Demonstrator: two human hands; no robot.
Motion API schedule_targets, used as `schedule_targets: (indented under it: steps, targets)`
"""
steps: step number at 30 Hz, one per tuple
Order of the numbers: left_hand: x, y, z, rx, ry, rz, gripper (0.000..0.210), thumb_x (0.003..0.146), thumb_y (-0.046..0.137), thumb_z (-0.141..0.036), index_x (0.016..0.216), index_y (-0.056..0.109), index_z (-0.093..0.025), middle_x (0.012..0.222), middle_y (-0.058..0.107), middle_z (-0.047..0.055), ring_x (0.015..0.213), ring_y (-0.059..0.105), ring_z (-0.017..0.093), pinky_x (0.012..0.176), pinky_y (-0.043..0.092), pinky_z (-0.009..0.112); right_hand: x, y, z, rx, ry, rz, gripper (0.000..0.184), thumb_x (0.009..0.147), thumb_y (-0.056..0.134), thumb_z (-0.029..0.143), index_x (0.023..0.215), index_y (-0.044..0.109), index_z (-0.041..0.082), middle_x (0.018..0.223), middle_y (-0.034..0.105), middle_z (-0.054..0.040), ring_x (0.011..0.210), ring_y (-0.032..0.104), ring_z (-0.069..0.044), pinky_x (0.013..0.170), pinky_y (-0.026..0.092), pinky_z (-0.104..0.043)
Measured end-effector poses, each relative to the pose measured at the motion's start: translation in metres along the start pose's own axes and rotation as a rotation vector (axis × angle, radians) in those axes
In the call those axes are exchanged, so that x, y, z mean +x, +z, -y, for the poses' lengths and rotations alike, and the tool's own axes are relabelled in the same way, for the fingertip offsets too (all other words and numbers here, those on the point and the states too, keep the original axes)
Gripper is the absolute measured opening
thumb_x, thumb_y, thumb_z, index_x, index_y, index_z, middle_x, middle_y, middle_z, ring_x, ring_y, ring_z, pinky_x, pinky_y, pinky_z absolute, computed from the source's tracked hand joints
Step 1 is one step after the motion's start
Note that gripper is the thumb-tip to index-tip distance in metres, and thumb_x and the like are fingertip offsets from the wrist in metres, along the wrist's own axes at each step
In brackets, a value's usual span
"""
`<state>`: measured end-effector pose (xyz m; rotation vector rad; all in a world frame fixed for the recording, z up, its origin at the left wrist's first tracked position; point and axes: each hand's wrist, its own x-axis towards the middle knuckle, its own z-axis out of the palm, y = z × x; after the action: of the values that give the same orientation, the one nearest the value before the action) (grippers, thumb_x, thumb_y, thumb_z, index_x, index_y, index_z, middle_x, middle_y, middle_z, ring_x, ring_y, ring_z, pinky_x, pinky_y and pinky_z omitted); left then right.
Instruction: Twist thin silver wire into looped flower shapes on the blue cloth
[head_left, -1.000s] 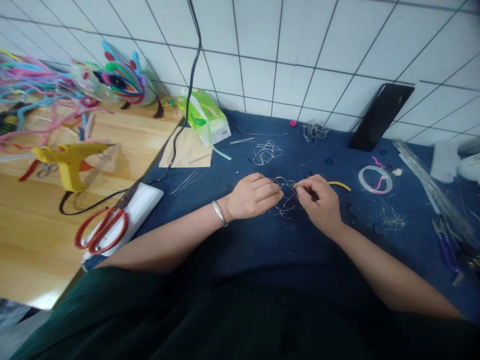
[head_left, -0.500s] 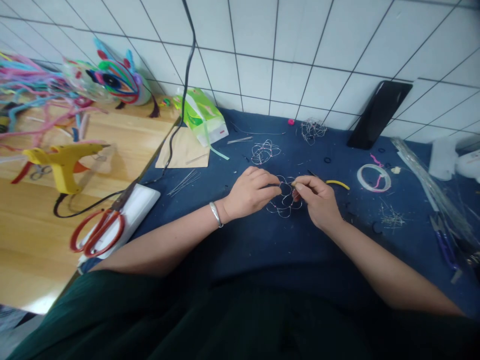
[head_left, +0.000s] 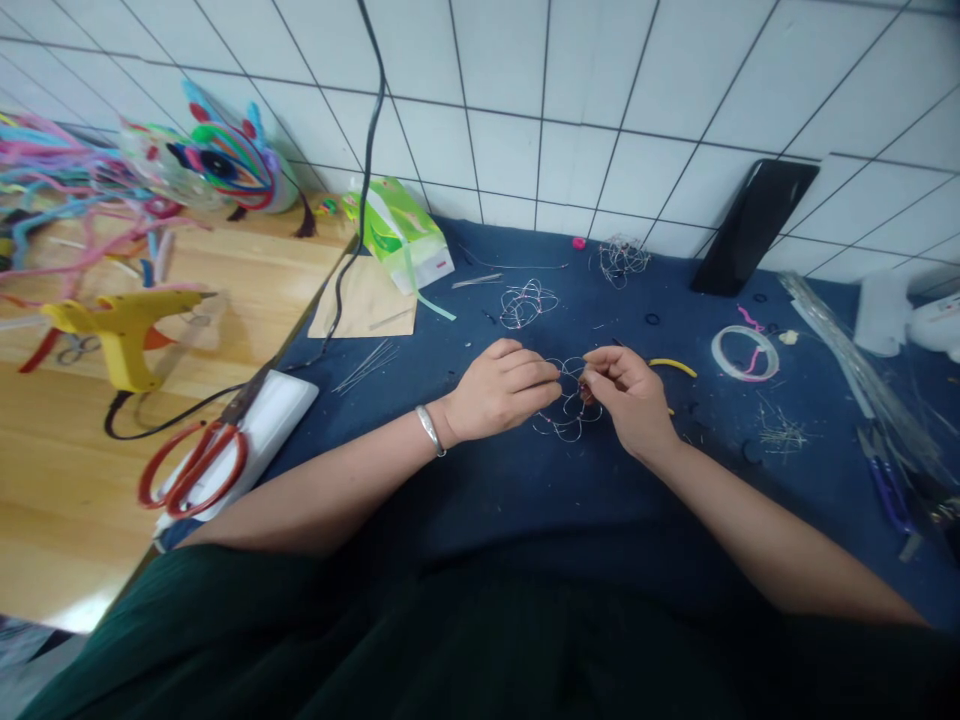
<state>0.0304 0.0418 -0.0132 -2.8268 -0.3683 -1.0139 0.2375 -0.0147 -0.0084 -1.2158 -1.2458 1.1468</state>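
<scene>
A looped piece of thin silvery wire (head_left: 568,430) with small beads lies between my two hands above the dark blue cloth (head_left: 480,480). The fingers of my left hand (head_left: 510,390) are pinched together on its left side. On the other side, my right hand (head_left: 626,395) grips a wire loop between thumb and forefinger. Just beyond them rests a similar tangle of wire loops (head_left: 529,303), and a third wire tangle (head_left: 624,260) sits by the wall. Yellow-handled pliers (head_left: 673,366) lie partly hidden behind my right hand.
Left, red-handled scissors (head_left: 199,465) lie on a white box (head_left: 289,400), near a yellow glue gun (head_left: 127,325). A green tissue pack (head_left: 405,235) stands behind. To the right are a phone (head_left: 754,228), a clear coil (head_left: 745,353), loose wire pieces (head_left: 780,428) and purple-handled pliers (head_left: 889,490).
My left fingers have closed in on the wire loops, where they were slightly apart from one another before. My right hand stays at nearly the same spot, and the view has shifted a little.
</scene>
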Motion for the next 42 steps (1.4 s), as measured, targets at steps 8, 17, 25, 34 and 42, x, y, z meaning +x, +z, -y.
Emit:
schedule_targets:
  steps: [8, 17, 25, 34, 42]
  targets:
    - [0.0049, -0.0011, -0.0024, -0.350, -0.489, -0.179, 0.016, 0.086, 0.058, -0.022, 0.102, 0.060, -0.019, 0.102, 0.066, 0.006, 0.097, 0.060, 0.016, 0.086, 0.047, 0.034, 0.0033, -0.0010, -0.0025, 0.041, -0.007, -0.036, 0.018, 0.082, 0.060, 0.023, 0.100, 0.058, 0.022, 0.081, 0.059, 0.0006, 0.066, 0.056, -0.011, 0.063, 0.048, -0.029]
    - [0.0028, 0.0013, 0.0000, -0.842, -0.979, -0.225, 0.016, 0.090, 0.054, -0.033, 0.094, 0.063, -0.020, 0.079, 0.062, 0.003, 0.071, 0.056, 0.011, 0.068, 0.047, 0.025, 0.0055, -0.0025, -0.0027, 0.041, -0.040, -0.051, 0.019, 0.082, 0.061, 0.022, 0.100, 0.058, 0.024, 0.079, 0.058, 0.0013, 0.067, 0.056, -0.011, 0.064, 0.049, -0.029]
    - [0.0055, 0.0035, -0.0023, -1.083, -1.045, -0.182, 0.014, 0.084, 0.062, -0.033, 0.085, 0.063, -0.019, 0.075, 0.061, 0.001, 0.066, 0.055, 0.009, 0.065, 0.047, 0.024, 0.0075, -0.0028, -0.0077, 0.035, -0.045, -0.091, 0.019, 0.081, 0.062, 0.023, 0.101, 0.060, 0.024, 0.082, 0.061, -0.0002, 0.074, 0.060, -0.013, 0.063, 0.050, -0.028]
    - [0.0040, 0.0040, 0.0013, -1.187, -1.127, -0.182, 0.017, 0.083, 0.064, -0.035, 0.082, 0.066, -0.018, 0.072, 0.060, 0.001, 0.061, 0.052, 0.007, 0.058, 0.045, 0.021, 0.0091, -0.0027, -0.0091, 0.093, 0.020, -0.092, 0.018, 0.080, 0.065, 0.026, 0.097, 0.061, 0.023, 0.080, 0.061, -0.0004, 0.073, 0.061, -0.013, 0.056, 0.050, -0.025]
    - [0.0022, 0.0056, 0.0045, -1.233, -1.177, -0.113, 0.021, 0.083, 0.063, -0.039, 0.083, 0.065, -0.018, 0.075, 0.063, 0.002, 0.060, 0.055, 0.007, 0.057, 0.046, 0.021, 0.0086, -0.0043, -0.0068, 0.083, 0.044, -0.086, 0.018, 0.080, 0.065, 0.026, 0.097, 0.060, 0.023, 0.082, 0.061, -0.0003, 0.072, 0.062, -0.013, 0.056, 0.050, -0.025]
